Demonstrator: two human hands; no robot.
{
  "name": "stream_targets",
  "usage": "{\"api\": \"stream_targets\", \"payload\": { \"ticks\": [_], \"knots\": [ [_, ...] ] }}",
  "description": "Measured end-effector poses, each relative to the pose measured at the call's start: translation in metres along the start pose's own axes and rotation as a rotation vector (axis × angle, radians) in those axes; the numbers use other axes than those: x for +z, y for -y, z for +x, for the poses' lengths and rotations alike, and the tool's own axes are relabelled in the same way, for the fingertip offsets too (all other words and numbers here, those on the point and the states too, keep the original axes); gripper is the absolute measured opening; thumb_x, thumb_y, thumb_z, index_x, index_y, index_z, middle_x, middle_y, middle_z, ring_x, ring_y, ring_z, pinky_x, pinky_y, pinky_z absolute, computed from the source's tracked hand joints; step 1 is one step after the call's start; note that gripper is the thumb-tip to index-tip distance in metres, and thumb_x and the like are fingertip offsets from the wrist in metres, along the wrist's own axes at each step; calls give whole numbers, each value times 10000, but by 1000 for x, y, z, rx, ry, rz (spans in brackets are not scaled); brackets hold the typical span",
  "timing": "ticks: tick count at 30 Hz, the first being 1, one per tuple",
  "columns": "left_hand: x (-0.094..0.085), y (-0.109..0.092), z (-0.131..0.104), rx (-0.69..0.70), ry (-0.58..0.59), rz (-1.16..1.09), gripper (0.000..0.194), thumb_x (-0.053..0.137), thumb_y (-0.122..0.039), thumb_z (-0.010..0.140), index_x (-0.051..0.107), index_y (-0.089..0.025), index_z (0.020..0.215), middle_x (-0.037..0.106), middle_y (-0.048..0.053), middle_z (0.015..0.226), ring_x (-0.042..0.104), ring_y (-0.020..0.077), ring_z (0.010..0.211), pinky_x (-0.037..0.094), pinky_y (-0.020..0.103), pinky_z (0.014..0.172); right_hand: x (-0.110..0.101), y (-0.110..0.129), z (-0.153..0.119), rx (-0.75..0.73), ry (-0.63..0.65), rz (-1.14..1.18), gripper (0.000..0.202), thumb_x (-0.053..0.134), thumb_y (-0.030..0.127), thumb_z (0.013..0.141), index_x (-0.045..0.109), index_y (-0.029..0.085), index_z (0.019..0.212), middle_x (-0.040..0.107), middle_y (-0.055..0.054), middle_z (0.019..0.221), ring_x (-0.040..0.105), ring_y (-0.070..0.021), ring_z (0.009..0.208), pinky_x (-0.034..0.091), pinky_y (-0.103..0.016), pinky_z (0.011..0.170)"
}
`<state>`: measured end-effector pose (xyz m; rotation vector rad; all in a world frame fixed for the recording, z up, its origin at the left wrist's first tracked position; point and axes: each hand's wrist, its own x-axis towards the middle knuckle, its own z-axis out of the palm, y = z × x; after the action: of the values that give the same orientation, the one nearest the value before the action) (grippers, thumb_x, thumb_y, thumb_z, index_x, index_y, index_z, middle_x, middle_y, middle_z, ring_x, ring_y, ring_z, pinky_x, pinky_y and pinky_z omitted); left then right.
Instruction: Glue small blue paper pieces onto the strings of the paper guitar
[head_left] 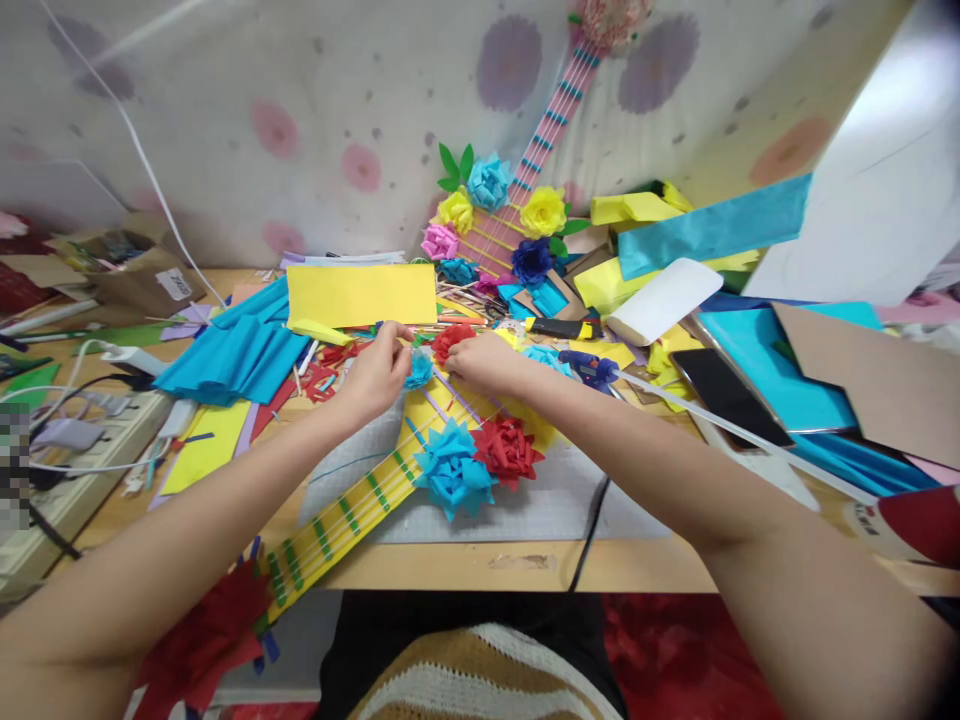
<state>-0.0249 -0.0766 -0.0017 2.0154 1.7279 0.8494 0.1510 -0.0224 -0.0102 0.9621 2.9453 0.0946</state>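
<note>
a: where does the yellow paper guitar (386,488) lie?

b: its body is on a white mat (555,515); its neck slants toward the person and out past the table's (660,565) front edge, ending in a dark red flower (206,635). that slant probably keeps the body within reach of both hands.

a: and the hands?

b: both are bent over the far side of the guitar. the right hand (484,362) touches a small red flower (452,338), perhaps to steady it; whether it grips or only presses, i cannot tell. the left hand (382,368) is curled beside a small blue flower (421,369); i cannot tell if it pinches anything.

a: the large blue flower (455,467) and large red flower (508,452)?

b: side by side along the guitar's near edge, perhaps to leave its strings showing. the glue gun (592,369) lies right of the guitar, handy for the right hand, i'd guess.

a: any room to move?

b: little beyond the guitar, where a yellow sheet (360,295) and scraps crowd in. blue crepe paper (229,365) bounds its left, a phone (727,395) its right. the near side looks freest.
</note>
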Motion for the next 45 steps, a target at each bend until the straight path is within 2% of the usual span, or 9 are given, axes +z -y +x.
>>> {"api": "stream_targets", "payload": {
  "ticks": [5,8,11,15,20,24,28,36,45],
  "knots": [
    [8,-6,-3,-20,70,-144,250,470,-102,733,421,-196,960,594,-11,748,587,146,719,435,281,682,-4,-10,-11,222,-69,527,241,513,254,784,699,128,871,685,-56,839,567,-139,725,338,-226,594],
    [16,-6,0,-97,136,-326,355,589,-128,675,418,-196,978,624,-16,736,618,150,706,474,285,670,-6,-13,-19,224,-38,839,260,562,316,745,687,98,812,650,-33,751,520,-109,662,355,-211,602],
    [26,-3,3,-147,175,-464,407,674,-206,641,439,-194,973,632,-16,710,635,159,692,498,286,634,-5,-13,-24,230,-16,939,277,596,354,693,672,98,771,599,-8,672,468,-96,616,344,-218,585],
    [35,-5,5,-187,259,-498,371,699,-219,621,478,-181,917,644,11,758,644,164,666,512,270,544,-2,-11,-26,252,8,983,288,625,390,640,638,107,695,529,20,593,407,-81,562,315,-222,549],
    [39,-10,6,-183,250,-443,304,647,-193,675,480,-187,928,641,-10,701,632,144,595,499,242,476,1,-13,-26,305,11,951,279,652,392,611,618,122,675,492,42,547,391,-74,537,301,-221,535],
    [41,-15,5,-191,218,-326,310,640,-195,672,468,-192,930,655,-12,711,624,132,573,480,229,479,0,-18,-29,341,22,874,250,656,372,634,639,127,686,518,38,553,400,-73,530,300,-221,532],
    [43,-22,2,-241,301,-286,344,586,-167,687,429,-190,993,654,-15,703,601,133,508,438,231,440,-7,-22,-35,381,0,792,204,634,335,687,651,132,693,538,29,568,420,-71,525,302,-213,522],
    [48,-24,-1,-45,198,64,315,565,-175,694,500,-202,1001,687,27,887,633,175,732,455,282,631,-3,-23,-36,419,11,668,193,669,338,674,629,150,692,544,35,556,441,-75,512,279,-210,504],
    [28,-29,2,-5,160,-69,312,532,-170,675,559,-186,985,665,33,1035,624,143,712,483,274,677,-3,-15,-36,356,8,700,234,690,369,649,589,160,678,515,52,564,403,-75,527,250,-220,508]
  ]
}}
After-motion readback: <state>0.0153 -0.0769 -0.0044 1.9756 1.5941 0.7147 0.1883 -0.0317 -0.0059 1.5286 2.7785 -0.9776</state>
